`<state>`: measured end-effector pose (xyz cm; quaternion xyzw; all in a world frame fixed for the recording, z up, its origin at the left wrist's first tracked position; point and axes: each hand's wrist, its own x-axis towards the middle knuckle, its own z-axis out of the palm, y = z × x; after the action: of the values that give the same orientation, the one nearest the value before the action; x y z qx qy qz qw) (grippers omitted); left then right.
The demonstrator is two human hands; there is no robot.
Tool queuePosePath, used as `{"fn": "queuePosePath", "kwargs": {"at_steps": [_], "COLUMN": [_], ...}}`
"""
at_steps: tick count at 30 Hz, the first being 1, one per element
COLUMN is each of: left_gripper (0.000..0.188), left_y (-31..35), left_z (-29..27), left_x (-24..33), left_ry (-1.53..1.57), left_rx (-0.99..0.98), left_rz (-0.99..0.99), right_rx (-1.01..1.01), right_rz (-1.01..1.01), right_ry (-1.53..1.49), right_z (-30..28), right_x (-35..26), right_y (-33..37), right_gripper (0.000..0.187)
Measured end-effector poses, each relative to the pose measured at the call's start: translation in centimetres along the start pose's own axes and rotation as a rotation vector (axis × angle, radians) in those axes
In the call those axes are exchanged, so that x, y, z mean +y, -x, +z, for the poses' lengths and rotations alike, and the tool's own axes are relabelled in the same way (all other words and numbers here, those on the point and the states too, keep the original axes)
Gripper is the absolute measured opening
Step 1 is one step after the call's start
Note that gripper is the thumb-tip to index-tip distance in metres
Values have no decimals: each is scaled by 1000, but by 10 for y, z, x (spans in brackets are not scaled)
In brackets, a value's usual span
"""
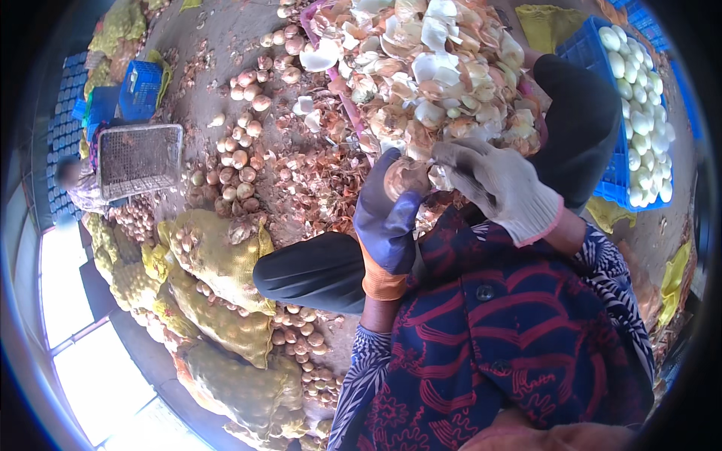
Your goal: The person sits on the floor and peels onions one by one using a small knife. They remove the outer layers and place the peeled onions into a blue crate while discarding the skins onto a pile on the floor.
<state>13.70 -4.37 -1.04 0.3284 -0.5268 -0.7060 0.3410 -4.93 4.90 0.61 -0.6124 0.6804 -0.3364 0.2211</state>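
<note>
My left hand (386,218), in a purple glove with an orange cuff, is wrapped round a brown-skinned onion (404,180) in front of my lap. Close beside the onion is my right hand (508,188), in a white knit glove with its fingers curled together. A pale scrap shows by those fingertips, but what they grip is hidden. Just beyond both hands rises a large heap of onion skins (429,83), brown and white, on a pink-edged sack (344,101).
On the right stands a blue crate (613,161) full of peeled white onions (639,113). Loose unpeeled onions (241,158) and skins cover the floor to the left. Yellow mesh sacks (218,252) of onions lie at the lower left. Beyond them a person (86,184) is beside a grey crate (141,161).
</note>
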Motion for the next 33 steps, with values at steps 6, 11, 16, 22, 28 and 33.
{"fn": "queuePosePath", "kwargs": {"at_steps": [6,11,16,22,28,33], "left_gripper": [57,58,60,59,66,85], "left_y": [1,-3,-8,-9,11,12], "left_z": [3,9,16,17,6,10], "left_x": [4,-7,-14,-22,-44,-19], "left_ry": [20,-84,-103,394,-208,474], "left_rx": [-90,-75,-56,-224,-318,-458], "left_rz": [-171,-221,-147,-364,-316,-542], "right_rx": [-159,-282,-110,-157,-242,-51], "right_rz": [-126,41,-193,30,87,335], "right_ry": [233,318,415,374,384,309], "right_z": [-1,11,23,0,-1,-52], "right_x": [17,13,32,45,70,72], "right_y": [1,-3,5,0,12,8], "right_gripper": [33,40,48,54,39,22]}}
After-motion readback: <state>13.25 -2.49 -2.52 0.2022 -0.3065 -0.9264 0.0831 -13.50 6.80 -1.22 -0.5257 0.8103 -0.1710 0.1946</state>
